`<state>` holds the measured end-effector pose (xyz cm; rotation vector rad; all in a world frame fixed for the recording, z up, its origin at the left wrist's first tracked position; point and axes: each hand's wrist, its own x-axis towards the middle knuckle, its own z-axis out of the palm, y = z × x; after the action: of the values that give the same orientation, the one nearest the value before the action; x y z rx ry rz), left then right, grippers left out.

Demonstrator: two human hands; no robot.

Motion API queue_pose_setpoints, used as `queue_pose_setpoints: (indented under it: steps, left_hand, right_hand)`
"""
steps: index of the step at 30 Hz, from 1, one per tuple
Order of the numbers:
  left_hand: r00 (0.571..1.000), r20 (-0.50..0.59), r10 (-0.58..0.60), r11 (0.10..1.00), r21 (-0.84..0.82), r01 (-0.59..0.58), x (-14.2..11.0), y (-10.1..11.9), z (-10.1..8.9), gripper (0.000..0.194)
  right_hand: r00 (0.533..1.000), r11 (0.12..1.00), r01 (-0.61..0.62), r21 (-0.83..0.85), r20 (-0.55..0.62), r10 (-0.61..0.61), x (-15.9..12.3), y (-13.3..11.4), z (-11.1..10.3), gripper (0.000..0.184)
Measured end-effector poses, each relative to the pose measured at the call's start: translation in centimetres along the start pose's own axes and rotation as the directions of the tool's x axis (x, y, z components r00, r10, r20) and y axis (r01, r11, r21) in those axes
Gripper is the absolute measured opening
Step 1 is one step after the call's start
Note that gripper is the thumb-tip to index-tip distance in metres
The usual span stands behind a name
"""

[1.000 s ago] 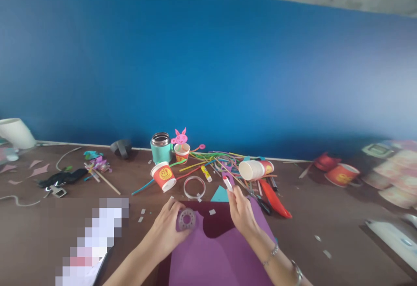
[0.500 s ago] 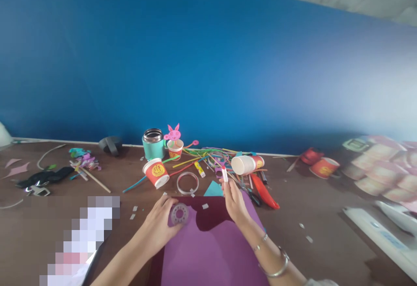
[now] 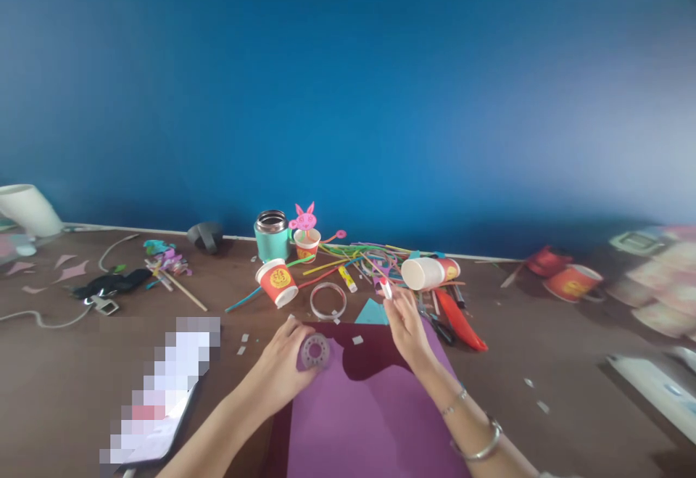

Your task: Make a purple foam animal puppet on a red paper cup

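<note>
Left hand (image 3: 283,359) grips one spool (image 3: 325,352), my right hand (image 3: 409,329) one stick (image 3: 386,290); toward eleven o'clock, two cups (image 3: 290,294) bear print (image 3: 280,279) I can't read.

Wears two bands of jewellery on the right forearm (image 3: 466,420), one farther, one nearer. Just behind the right hand (image 3: 407,329), carries a bracelet (image 3: 448,411) — thin and silvery, like a fine chain, with small shiny bits too tiny to make out clearly. Nearer, apart from the first, carries a bangle (image 3: 496,439) — silver-toned, thicker, smooth and rounded, gleaming along the curve. Shows at the near edge, toward the right, a scrap of pale greyish sleeve (image 3: 547,474), too blurred to tell the cloth. Toward the left, shows a slim, uncovered left forearm (image 3: 231,414) and bare left hand (image 3: 283,355).
</note>
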<state>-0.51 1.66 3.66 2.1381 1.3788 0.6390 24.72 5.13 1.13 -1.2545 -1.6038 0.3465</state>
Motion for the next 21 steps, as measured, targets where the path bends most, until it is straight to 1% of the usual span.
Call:
queue_pose_setpoints:
  steps: [2, 3, 5, 6, 7, 8, 9, 10, 12, 13, 14, 15, 16, 17, 18, 19, 21]
  left_hand:
    - [1.0, 0.003, 0.005, 1.0, 0.024, -0.005, -0.2, -0.1, -0.1, 0.032]
    - [1.0, -0.003, 0.003, 0.999, 0.053, -0.003, -0.3, 0.0, -0.1, 0.039]
    - [1.0, -0.028, 0.002, 0.99, 0.139, 0.002, -0.7, 0.5, -0.2, 0.052]
    - [0.999, -0.042, 0.011, 0.981, 0.194, -0.002, -0.9, 0.9, -0.1, 0.056]
    - [0.999, -0.042, 0.025, 0.97, 0.243, -0.014, -1.2, 1.3, 0.0, 0.055]
    - [0.999, -0.021, 0.045, 0.957, 0.288, -0.037, -1.6, 1.7, 0.3, 0.049]
    - [0.997, -0.011, 0.073, 0.938, 0.341, -0.065, -2.0, 2.1, 0.7, 0.045]
    - [0.992, -0.009, 0.122, 0.908, 0.404, -0.108, -2.4, 2.4, 1.3, 0.045]
    - [0.971, 0.005, 0.238, 0.83, 0.519, -0.206, -3.3, 2.6, 2.9, 0.05]
    - [0.961, -0.002, 0.278, 0.794, 0.564, -0.228, -3.7, 2.5, 3.8, 0.052]
    - [0.953, -0.024, 0.301, 0.769, 0.598, -0.227, -4.1, 2.4, 4.7, 0.054]
    - [0.947, -0.038, 0.319, 0.75, 0.621, -0.228, -4.4, 2.3, 5.4, 0.055]
    - [0.937, -0.061, 0.344, 0.737, 0.636, -0.23, -4.6, 2.2, 6.1, 0.056]
    - [0.936, -0.088, 0.341, 0.732, 0.65, -0.205, -4.8, 2.2, 6.5, 0.051]
    - [0.94, -0.115, 0.321, 0.731, 0.661, -0.168, -4.9, 2.2, 6.7, 0.043]
    - [0.944, -0.134, 0.3, 0.732, 0.667, -0.138, -5.0, 2.3, 6.8, 0.033]
    - [0.956, -0.146, 0.254, 0.735, 0.671, -0.093, -5.0, 2.6, 6.5, 0.017]
  right_hand:
    - [0.997, 1.0, 0.011, -0.025, -0.075, -0.013, 0.3, -0.2, -0.3, 0.024]
    - [0.995, 1.0, -0.01, -0.025, -0.103, 0.008, 0.5, -0.3, -0.6, 0.025]
    - [0.988, 0.995, -0.098, 0.012, -0.115, 0.098, 0.8, -0.9, -1.0, 0.028]
    - [0.982, 0.986, -0.161, 0.052, -0.09, 0.165, 1.0, -1.2, -1.2, 0.031]
    - [0.966, 0.963, -0.244, 0.11, -0.059, 0.252, 1.1, -1.6, -1.3, 0.034]
    - [0.943, 0.929, -0.325, 0.175, -0.015, 0.332, 1.3, -2.1, -1.4, 0.036]
    - [0.922, 0.895, -0.383, 0.23, 0.029, 0.387, 1.4, -2.6, -1.3, 0.037]
    - [0.904, 0.864, -0.422, 0.273, 0.054, 0.425, 1.6, -3.1, -1.0, 0.036]
    - [0.891, 0.834, -0.451, 0.317, 0.099, 0.444, 1.6, -4.2, -0.2, 0.034]
    - [0.892, 0.836, -0.453, 0.309, 0.153, 0.426, 1.6, -4.7, 0.3, 0.031]
    - [0.893, 0.849, -0.442, 0.291, 0.236, 0.384, 1.4, -5.2, 0.9, 0.028]
    - [0.886, 0.875, -0.413, 0.253, 0.334, 0.322, 1.2, -5.6, 1.4, 0.025]
    - [0.867, 0.909, -0.357, 0.214, 0.437, 0.238, 0.9, -6.0, 1.9, 0.021]
    - [0.836, 0.944, -0.282, 0.173, 0.527, 0.154, 0.6, -6.2, 2.4, 0.019]
    - [0.8, 0.972, -0.187, 0.142, 0.596, 0.067, 0.2, -6.4, 2.7, 0.024]
    - [0.763, 0.989, -0.087, 0.121, 0.646, -0.012, -0.1, -6.5, 3.0, 0.031]
    - [0.705, 0.996, 0.053, 0.076, 0.704, -0.091, -0.7, -6.5, 3.3, 0.047]
